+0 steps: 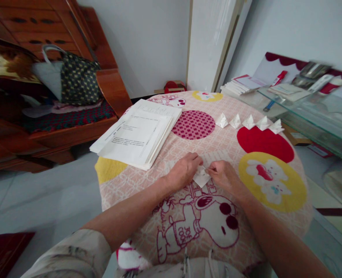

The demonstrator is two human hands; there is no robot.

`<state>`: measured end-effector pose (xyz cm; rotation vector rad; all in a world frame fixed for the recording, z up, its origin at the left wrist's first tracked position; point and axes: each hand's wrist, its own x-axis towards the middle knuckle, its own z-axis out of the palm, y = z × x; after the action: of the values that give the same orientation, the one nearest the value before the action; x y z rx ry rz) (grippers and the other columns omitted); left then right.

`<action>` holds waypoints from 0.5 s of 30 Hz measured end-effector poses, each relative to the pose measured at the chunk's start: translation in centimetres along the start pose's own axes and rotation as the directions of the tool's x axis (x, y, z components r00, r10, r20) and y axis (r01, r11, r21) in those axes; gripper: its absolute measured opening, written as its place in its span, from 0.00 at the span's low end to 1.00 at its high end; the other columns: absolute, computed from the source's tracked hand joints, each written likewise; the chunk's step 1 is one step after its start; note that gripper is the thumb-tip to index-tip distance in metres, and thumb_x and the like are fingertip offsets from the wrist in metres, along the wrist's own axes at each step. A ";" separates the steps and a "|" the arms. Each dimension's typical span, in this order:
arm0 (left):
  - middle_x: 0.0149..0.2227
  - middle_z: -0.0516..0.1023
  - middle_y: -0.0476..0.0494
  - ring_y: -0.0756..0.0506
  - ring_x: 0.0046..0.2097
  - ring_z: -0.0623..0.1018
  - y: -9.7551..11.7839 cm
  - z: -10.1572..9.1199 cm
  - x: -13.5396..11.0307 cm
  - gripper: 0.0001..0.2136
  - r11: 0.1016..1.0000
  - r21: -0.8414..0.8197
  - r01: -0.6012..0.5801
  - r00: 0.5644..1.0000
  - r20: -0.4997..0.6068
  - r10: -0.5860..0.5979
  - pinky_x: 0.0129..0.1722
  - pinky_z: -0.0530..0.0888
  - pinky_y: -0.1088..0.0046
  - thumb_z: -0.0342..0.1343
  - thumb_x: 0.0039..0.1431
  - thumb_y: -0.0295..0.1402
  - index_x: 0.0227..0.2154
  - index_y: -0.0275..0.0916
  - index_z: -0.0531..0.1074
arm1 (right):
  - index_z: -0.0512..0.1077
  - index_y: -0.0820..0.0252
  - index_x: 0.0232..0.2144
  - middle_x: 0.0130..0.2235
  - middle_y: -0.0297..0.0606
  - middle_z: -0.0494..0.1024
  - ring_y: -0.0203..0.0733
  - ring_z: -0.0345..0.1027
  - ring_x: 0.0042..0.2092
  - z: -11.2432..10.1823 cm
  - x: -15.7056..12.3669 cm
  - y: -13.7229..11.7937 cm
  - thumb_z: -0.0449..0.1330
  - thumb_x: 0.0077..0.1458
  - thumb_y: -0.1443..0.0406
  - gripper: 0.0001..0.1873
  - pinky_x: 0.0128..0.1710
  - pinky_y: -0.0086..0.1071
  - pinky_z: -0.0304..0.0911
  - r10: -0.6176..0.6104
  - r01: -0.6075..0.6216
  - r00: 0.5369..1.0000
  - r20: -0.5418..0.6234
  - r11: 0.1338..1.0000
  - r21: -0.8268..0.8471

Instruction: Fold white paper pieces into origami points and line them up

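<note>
The folded paper piece point(201, 177) lies on the near middle of the round table point(275, 231), on its patterned cloth, just beyond the cartoon dog print; it is small, white and partly creased into a pointed shape; both hands meet over it. The left hand point(184, 170) comes in from the near left, its fingers curled and pressed together down onto the left edge of the paper; the right hand point(224, 175) comes in from the near right, its thumb and forefinger pinching the paper's right edge; the two hands almost touch above the fold.

Farther off, toward the far right of the table, a row of five finished folded shapes point(249, 122) stands in a line, well apart from the hands; on the far left of the table a stack of printed sheets point(137, 133) rests, its corner hanging over the rim. Left of the table stands a wooden bench point(107, 85) with a dotted bag point(75, 79) on it; on the right a glass shelf point(318, 112) holds booklets and small items, too blurred to tell apart.
</note>
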<state>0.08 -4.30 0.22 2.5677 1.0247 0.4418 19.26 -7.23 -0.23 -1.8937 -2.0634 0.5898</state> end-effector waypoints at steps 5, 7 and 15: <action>0.39 0.77 0.41 0.45 0.42 0.75 -0.1 0.4 -0.1 0.11 0.987 -0.024 -0.158 0.984 0.079 0.160 0.45 0.73 0.71 0.47 0.64 0.20 0.37 0.34 0.74 | 0.64 0.59 0.16 0.19 0.34 0.68 0.36 0.60 0.25 -0.8 0.2 0.2 0.58 0.57 0.64 0.18 0.26 0.31 0.49 -0.004 0.000 0.999 0.050 0.997 0.076; 0.39 0.77 0.41 0.45 0.43 0.76 -0.2 0.5 -0.2 0.11 0.989 -0.020 -0.148 0.984 0.095 0.149 0.46 0.73 0.70 0.48 0.63 0.20 0.37 0.35 0.75 | 0.63 0.59 0.16 0.18 0.33 0.68 0.34 0.60 0.22 -1.5 0.2 0.4 0.55 0.59 0.65 0.20 0.24 0.30 0.50 0.036 -0.062 0.987 0.156 0.985 0.161; 0.40 0.78 0.41 0.45 0.44 0.77 -0.4 0.8 -0.2 0.10 0.990 0.017 -0.138 0.983 0.124 0.135 0.45 0.75 0.69 0.51 0.61 0.21 0.37 0.36 0.77 | 0.72 0.61 0.25 0.19 0.31 0.71 0.32 0.59 0.18 -2.2 -0.1 1.2 0.58 0.54 0.66 0.07 0.19 0.27 0.50 0.057 -0.135 0.964 0.260 0.946 0.295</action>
<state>0.02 -4.28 -0.69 2.6606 0.8207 0.3018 21.38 -7.06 1.18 -1.8163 -1.8831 1.1571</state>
